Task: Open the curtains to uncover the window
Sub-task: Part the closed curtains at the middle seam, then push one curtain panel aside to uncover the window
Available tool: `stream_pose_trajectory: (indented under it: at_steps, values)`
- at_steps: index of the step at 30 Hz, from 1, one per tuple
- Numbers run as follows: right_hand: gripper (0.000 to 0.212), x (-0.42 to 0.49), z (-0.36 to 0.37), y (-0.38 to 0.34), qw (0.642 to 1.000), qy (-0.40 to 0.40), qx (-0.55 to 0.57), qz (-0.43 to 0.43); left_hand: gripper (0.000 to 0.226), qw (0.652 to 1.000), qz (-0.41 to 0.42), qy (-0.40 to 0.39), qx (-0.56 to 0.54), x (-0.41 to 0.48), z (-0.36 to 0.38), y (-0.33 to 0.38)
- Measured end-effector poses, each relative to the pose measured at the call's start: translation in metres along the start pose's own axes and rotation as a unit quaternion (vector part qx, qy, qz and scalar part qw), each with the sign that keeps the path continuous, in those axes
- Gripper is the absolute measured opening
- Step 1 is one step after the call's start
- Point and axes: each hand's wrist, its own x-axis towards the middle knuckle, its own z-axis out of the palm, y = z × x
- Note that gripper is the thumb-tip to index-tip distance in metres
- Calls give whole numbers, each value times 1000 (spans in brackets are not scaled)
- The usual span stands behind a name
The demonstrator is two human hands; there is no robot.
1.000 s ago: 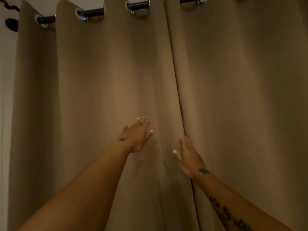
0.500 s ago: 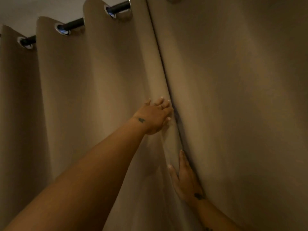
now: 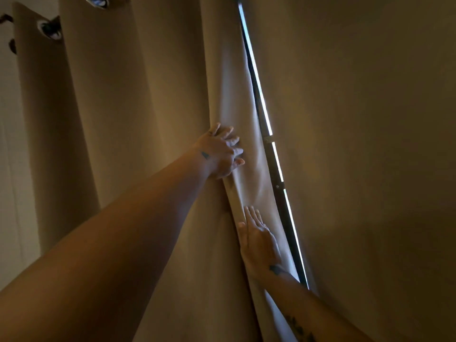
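Left hand (image 3: 222,151) clenched on the left curtain's (image 3: 138,114) inner edge, right hand (image 3: 257,240) flat and loose against it below, a bright sliver of window (image 3: 267,119) newly showing beside the right curtain (image 3: 357,144), uncovering barely begun.

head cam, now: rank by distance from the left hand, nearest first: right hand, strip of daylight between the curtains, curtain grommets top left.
From the left hand:
1. Strip of daylight, just to its right, past the curtain edge.
2. Right hand, below and slightly right.
3. Curtain grommets, far up at the top left.
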Motion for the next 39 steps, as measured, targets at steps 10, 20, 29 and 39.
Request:
stream_pose_trajectory:
  at_steps: [10, 20, 29, 39]
  values:
    - [94, 6, 45, -18, 997, 3, 63, -40, 55, 998, -48, -42, 28, -10, 46, -29]
    - [54, 11, 126, -52, 991, -5, 116, -60, 56, 991, -97, -76, 52, -45, 104, -82]
    - [57, 25, 230, -103, 988, -38, 139, -56, 58, 986, -96, -76, 109, -88, 183, -162]
    - [53, 41, 343, -165, 984, -66, 154, -59, 58, 982, -115, -104, 104, -140, 274, -258]
